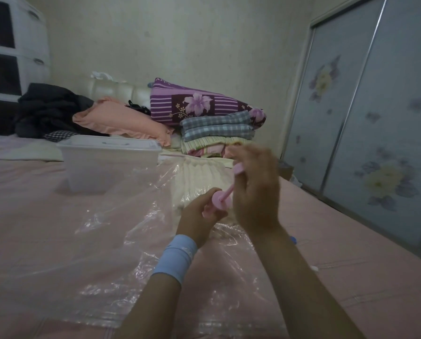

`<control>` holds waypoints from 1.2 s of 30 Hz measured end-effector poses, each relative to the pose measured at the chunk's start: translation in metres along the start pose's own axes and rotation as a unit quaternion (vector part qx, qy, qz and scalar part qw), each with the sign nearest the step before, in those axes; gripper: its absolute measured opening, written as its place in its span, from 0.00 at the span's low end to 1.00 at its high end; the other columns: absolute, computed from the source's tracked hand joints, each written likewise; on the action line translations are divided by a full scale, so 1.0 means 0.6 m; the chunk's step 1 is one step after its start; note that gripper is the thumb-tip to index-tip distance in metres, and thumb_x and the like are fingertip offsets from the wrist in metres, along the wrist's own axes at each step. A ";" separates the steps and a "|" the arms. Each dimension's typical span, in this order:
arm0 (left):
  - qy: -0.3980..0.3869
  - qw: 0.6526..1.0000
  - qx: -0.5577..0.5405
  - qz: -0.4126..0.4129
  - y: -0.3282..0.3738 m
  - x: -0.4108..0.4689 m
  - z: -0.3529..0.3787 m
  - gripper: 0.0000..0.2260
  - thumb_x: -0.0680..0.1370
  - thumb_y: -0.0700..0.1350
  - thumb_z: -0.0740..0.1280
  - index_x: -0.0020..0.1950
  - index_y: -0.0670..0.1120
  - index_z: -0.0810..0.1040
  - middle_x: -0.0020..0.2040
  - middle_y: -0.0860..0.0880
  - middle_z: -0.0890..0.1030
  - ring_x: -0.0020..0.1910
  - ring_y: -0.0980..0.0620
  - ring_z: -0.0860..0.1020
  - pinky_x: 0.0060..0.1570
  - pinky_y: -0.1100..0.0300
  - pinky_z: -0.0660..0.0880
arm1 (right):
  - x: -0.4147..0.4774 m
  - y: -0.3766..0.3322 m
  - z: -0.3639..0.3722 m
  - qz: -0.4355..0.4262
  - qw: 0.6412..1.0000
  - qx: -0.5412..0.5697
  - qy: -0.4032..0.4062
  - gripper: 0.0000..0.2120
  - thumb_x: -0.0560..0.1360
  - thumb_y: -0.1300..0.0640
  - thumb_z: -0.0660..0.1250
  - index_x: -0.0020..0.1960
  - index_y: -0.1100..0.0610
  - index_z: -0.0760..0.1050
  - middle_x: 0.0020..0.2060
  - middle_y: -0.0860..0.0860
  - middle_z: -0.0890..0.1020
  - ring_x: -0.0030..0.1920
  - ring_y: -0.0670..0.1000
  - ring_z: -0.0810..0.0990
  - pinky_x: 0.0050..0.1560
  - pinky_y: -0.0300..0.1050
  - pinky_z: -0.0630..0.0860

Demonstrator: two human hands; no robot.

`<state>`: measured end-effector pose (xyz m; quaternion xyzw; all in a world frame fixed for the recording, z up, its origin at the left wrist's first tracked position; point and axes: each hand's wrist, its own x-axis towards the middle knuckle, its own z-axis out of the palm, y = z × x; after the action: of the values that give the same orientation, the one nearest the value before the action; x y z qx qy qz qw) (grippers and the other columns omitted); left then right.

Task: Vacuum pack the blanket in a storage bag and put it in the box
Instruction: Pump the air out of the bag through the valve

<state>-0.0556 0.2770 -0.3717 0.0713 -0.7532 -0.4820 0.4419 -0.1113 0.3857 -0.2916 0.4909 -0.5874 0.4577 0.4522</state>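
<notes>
Holding the pink pump (221, 200) at frame centre, gripping its body in the left hand (199, 212) and curling the right hand (256, 192) round its extended handle, hovering over the clear storage bag (131, 228), just below the cream blanket (194, 177) lying inside it, right of the clear box (106, 165).

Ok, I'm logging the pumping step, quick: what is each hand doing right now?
Left hand: grips the body of the pink pump.
Right hand: blurred, but holds the pump's handle.
</notes>
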 end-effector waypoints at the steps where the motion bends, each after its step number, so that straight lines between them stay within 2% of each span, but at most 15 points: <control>1: 0.000 1.000 -0.004 0.000 0.000 -0.001 0.001 0.17 0.70 0.41 0.72 0.48 0.64 0.78 0.45 0.60 0.82 0.50 0.52 0.80 0.52 0.60 0.77 | -0.028 0.010 0.011 0.025 0.997 -0.005 -0.075 0.18 0.78 0.61 0.56 0.63 0.59 0.79 0.57 0.56 0.78 0.58 0.54 0.75 0.57 0.49 0.75; 3: 0.003 1.000 0.002 -0.009 -0.006 -0.001 0.003 0.16 0.71 0.43 0.70 0.50 0.64 0.79 0.45 0.59 0.83 0.49 0.52 0.80 0.50 0.62 0.76 | -0.076 0.030 0.027 0.078 0.973 -0.012 -0.216 0.22 0.77 0.55 0.53 0.65 0.53 0.78 0.60 0.52 0.75 0.58 0.52 0.74 0.56 0.55 0.76; 6: 0.006 1.000 0.003 -0.014 -0.005 -0.002 0.004 0.16 0.73 0.40 0.71 0.53 0.60 0.79 0.45 0.54 0.83 0.47 0.51 0.81 0.49 0.61 0.77 | -0.067 0.038 0.024 0.106 0.954 0.032 -0.277 0.23 0.76 0.53 0.53 0.65 0.51 0.78 0.61 0.50 0.74 0.59 0.51 0.75 0.58 0.58 0.76; 8: 0.005 1.000 -0.006 -0.007 0.000 0.000 -0.002 0.18 0.73 0.40 0.72 0.53 0.63 0.78 0.47 0.55 0.83 0.50 0.52 0.81 0.52 0.60 0.78 | -0.022 0.020 0.004 0.055 0.973 0.055 -0.216 0.21 0.78 0.56 0.53 0.65 0.55 0.78 0.59 0.52 0.76 0.59 0.51 0.76 0.58 0.55 0.77; 12: 0.002 1.000 -0.002 -0.003 0.004 0.003 -0.010 0.19 0.72 0.38 0.72 0.48 0.65 0.77 0.47 0.55 0.81 0.48 0.53 0.79 0.53 0.57 0.76 | 0.048 -0.013 -0.034 -0.034 0.998 0.059 0.019 0.15 0.81 0.65 0.60 0.65 0.64 0.78 0.54 0.58 0.79 0.56 0.54 0.78 0.57 0.42 0.77; 14: 0.000 1.000 0.010 0.006 0.003 0.000 -0.007 0.19 0.71 0.38 0.72 0.48 0.63 0.77 0.47 0.55 0.81 0.48 0.53 0.79 0.53 0.57 0.77 | 0.038 -0.008 -0.025 -0.031 0.998 0.039 0.038 0.14 0.81 0.66 0.60 0.63 0.64 0.79 0.55 0.59 0.79 0.57 0.54 0.78 0.58 0.42 0.76; 16: -0.003 1.000 0.014 0.009 -0.002 -0.001 -0.003 0.17 0.70 0.39 0.73 0.51 0.59 0.78 0.48 0.54 0.82 0.49 0.51 0.80 0.53 0.55 0.78 | -0.005 0.011 -0.001 -0.001 0.999 0.031 -0.034 0.15 0.80 0.66 0.59 0.63 0.61 0.79 0.57 0.57 0.78 0.59 0.54 0.77 0.58 0.46 0.77; 19: 0.001 1.000 0.011 -0.011 -0.008 -0.001 0.002 0.15 0.73 0.39 0.70 0.51 0.59 0.79 0.45 0.53 0.83 0.46 0.52 0.80 0.47 0.65 0.76 | -0.080 0.037 0.029 0.098 0.970 0.039 -0.218 0.18 0.77 0.62 0.59 0.63 0.54 0.79 0.61 0.51 0.74 0.59 0.52 0.75 0.56 0.54 0.77; 22: 0.006 1.000 0.002 -0.016 -0.004 -0.003 0.007 0.14 0.74 0.38 0.69 0.52 0.56 0.79 0.43 0.54 0.82 0.42 0.56 0.79 0.41 0.71 0.73 | -0.080 0.043 0.029 0.115 0.959 0.053 -0.252 0.17 0.77 0.60 0.59 0.62 0.54 0.79 0.60 0.50 0.75 0.59 0.52 0.76 0.58 0.56 0.77; 24: 0.009 1.000 -0.006 -0.006 -0.003 -0.002 0.002 0.18 0.72 0.38 0.72 0.55 0.59 0.79 0.47 0.55 0.83 0.47 0.55 0.81 0.47 0.66 0.76 | -0.040 0.026 0.013 0.066 0.978 0.052 -0.193 0.16 0.78 0.64 0.60 0.61 0.56 0.80 0.60 0.53 0.76 0.60 0.51 0.76 0.58 0.52 0.78; 26: 0.003 1.000 0.006 0.002 -0.002 0.002 -0.005 0.18 0.71 0.39 0.73 0.54 0.60 0.79 0.48 0.55 0.83 0.50 0.52 0.80 0.52 0.61 0.78 | 0.005 0.003 -0.008 0.014 0.995 0.061 -0.074 0.15 0.79 0.64 0.59 0.60 0.60 0.80 0.58 0.56 0.78 0.59 0.53 0.77 0.58 0.47 0.78; 28: -0.005 1.000 0.009 0.003 -0.002 0.002 -0.007 0.19 0.71 0.38 0.72 0.50 0.62 0.78 0.47 0.55 0.82 0.49 0.53 0.79 0.50 0.63 0.77 | 0.035 -0.013 -0.025 -0.015 0.998 0.058 0.032 0.13 0.81 0.64 0.59 0.59 0.64 0.81 0.56 0.59 0.79 0.58 0.54 0.78 0.59 0.43 0.77; 30: -0.009 1.000 0.023 0.012 -0.001 -0.001 -0.005 0.17 0.71 0.37 0.72 0.50 0.60 0.79 0.47 0.55 0.82 0.48 0.55 0.79 0.49 0.67 0.76 | 0.039 -0.013 -0.024 -0.019 0.997 0.032 0.072 0.13 0.81 0.65 0.60 0.59 0.64 0.81 0.56 0.60 0.80 0.59 0.54 0.78 0.60 0.40 0.75; 32: -0.004 0.999 0.028 0.018 -0.002 -0.002 0.000 0.16 0.71 0.38 0.72 0.51 0.57 0.79 0.46 0.54 0.82 0.48 0.53 0.80 0.49 0.63 0.77 | 0.009 0.001 -0.007 -0.003 0.999 0.020 0.032 0.14 0.80 0.65 0.59 0.60 0.63 0.80 0.58 0.58 0.79 0.61 0.53 0.77 0.62 0.38 0.73; 36: 0.008 1.000 0.006 -0.014 -0.003 -0.004 0.003 0.18 0.74 0.38 0.70 0.52 0.63 0.79 0.45 0.54 0.83 0.45 0.53 0.81 0.43 0.69 0.74 | -0.077 0.037 0.027 0.090 0.966 0.014 -0.241 0.17 0.78 0.61 0.59 0.64 0.53 0.78 0.65 0.51 0.74 0.63 0.53 0.76 0.58 0.52 0.78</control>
<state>-0.0563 0.2785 -0.3750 0.0887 -0.7515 -0.4831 0.4405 -0.1295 0.3795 -0.3418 0.5380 -0.7147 0.3725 0.2471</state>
